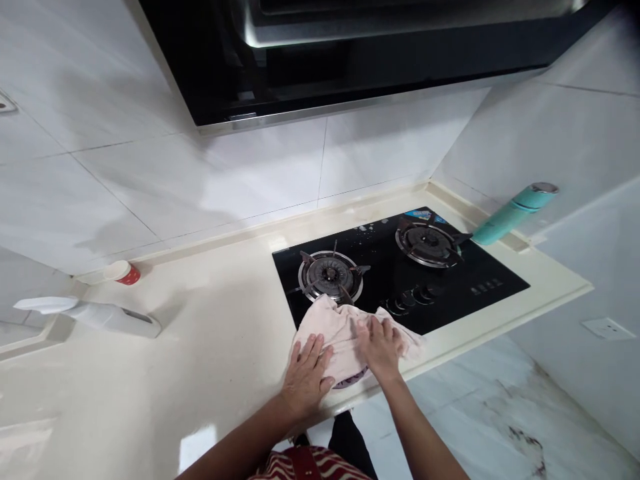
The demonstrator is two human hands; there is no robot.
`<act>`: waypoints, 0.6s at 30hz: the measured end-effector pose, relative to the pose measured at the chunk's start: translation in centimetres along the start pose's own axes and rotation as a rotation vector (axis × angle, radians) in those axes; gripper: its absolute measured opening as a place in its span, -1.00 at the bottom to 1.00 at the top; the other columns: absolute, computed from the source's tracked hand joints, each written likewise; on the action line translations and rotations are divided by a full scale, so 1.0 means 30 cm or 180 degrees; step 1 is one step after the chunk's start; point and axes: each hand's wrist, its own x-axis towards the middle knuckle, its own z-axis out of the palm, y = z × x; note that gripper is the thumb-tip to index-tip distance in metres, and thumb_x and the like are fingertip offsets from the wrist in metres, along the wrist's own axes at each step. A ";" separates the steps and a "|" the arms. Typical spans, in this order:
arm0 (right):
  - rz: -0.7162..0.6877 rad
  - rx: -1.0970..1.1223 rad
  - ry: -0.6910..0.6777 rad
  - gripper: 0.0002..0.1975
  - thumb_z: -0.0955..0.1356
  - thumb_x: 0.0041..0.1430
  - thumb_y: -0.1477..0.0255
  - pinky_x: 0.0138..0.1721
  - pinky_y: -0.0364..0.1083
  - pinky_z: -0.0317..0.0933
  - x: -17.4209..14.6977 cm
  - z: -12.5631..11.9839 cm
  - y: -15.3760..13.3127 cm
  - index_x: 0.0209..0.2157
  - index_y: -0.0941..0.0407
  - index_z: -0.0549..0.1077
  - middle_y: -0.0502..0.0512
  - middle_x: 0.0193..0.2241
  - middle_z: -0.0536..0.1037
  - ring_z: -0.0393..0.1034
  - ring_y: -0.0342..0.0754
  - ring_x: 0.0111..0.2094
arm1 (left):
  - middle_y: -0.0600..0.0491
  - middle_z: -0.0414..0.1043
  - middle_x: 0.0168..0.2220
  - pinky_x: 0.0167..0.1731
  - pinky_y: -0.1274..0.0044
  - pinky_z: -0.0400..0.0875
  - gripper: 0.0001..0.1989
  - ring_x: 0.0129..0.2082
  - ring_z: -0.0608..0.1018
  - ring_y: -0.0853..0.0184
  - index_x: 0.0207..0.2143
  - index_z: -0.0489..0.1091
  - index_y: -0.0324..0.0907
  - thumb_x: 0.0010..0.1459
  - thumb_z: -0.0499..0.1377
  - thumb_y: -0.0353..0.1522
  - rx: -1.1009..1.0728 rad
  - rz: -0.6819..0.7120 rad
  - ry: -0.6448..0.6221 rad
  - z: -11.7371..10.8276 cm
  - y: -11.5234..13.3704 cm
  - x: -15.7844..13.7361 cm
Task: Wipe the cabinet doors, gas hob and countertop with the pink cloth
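A pale pink cloth lies bunched across the near left edge of the black gas stove and the counter's front edge. My left hand rests on its left side, fingers outstretched and spread. Over the cloth's right part is my right hand, palm down and slightly blurred, with its fingers apart. Under the cloth's near edge shows a dark purple patterned strip; the rest of it is hidden. The left burner sits just beyond the cloth, and the control knobs are to the right.
A range hood hangs above the stove. A turquoise flask-shaped bottle stands by the right burner. To the left on the pale counter are a red and white cup and a white handheld appliance.
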 end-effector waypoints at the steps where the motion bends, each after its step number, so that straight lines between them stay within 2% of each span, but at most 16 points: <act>1: 0.0093 -0.0029 -0.0138 -0.23 0.06 0.32 -0.03 0.11 0.56 -0.09 -0.005 0.015 -0.053 0.26 0.26 0.28 0.59 0.26 0.15 -0.02 0.56 0.29 | -0.07 -0.04 0.43 0.35 0.11 -0.02 -0.33 0.42 0.07 0.08 0.37 0.07 -0.09 0.28 0.08 -0.08 0.0091 -0.0001 0.0045 0.008 -0.012 -0.022; 3: 0.0079 -0.0037 -0.0385 -0.20 0.16 0.25 -0.10 0.19 0.56 -0.27 -0.036 0.033 -0.173 0.29 0.20 0.27 0.50 0.35 0.00 -0.22 0.58 0.35 | -0.12 0.00 0.41 0.36 0.14 -0.04 -0.27 0.41 0.09 0.07 0.38 0.03 -0.17 0.27 0.07 -0.05 0.0269 -0.0060 0.0213 0.011 -0.038 -0.077; 5: -0.0518 0.0042 -0.0495 -0.25 0.23 0.23 -0.06 0.25 0.50 -0.38 -0.092 0.041 -0.280 0.27 0.15 0.31 0.40 0.39 -0.08 -0.34 0.55 0.38 | -0.17 0.06 0.39 0.37 0.17 -0.07 -0.24 0.41 0.11 0.08 0.39 0.01 -0.25 0.28 0.06 -0.05 0.0462 -0.0064 0.0435 -0.005 -0.071 -0.145; 7: -0.1140 0.0155 -0.0503 -0.36 0.25 0.26 0.05 0.31 0.42 -0.38 -0.157 0.048 -0.349 0.24 0.12 0.35 0.33 0.41 -0.09 -0.36 0.46 0.40 | -0.20 0.11 0.37 0.38 0.21 -0.14 -0.23 0.41 0.11 0.09 0.39 -0.01 -0.32 0.29 0.06 -0.08 0.0651 -0.0012 0.0597 -0.034 -0.108 -0.222; 9: -0.1494 0.0212 -0.0536 -0.42 0.25 0.28 0.14 0.35 0.35 -0.34 -0.206 0.057 -0.380 0.24 0.13 0.35 0.28 0.41 -0.09 -0.35 0.37 0.42 | -0.19 0.13 0.36 0.39 0.24 -0.20 -0.25 0.41 0.10 0.11 0.39 -0.02 -0.33 0.29 0.06 -0.11 0.0782 0.0005 0.0652 -0.066 -0.141 -0.295; 12: -0.1573 0.0163 -0.0592 -0.43 0.25 0.29 0.22 0.38 0.31 -0.33 -0.224 0.072 -0.395 0.24 0.21 0.34 0.28 0.41 -0.09 -0.36 0.33 0.43 | -0.17 0.16 0.35 0.38 0.26 -0.17 -0.28 0.40 0.14 0.15 0.40 -0.04 -0.27 0.30 0.06 -0.16 0.0810 -0.0119 0.0636 -0.088 -0.173 -0.366; 18: -0.2365 0.0212 -0.0890 -0.48 0.18 0.33 0.36 0.41 0.18 -0.24 -0.188 0.114 -0.441 0.28 0.18 0.28 0.15 0.41 -0.03 -0.31 0.14 0.44 | -0.16 0.27 0.29 0.31 0.22 0.08 -0.29 0.32 0.30 0.13 0.40 -0.02 -0.17 0.25 0.09 -0.28 0.0631 -0.0540 0.0535 -0.046 -0.191 -0.365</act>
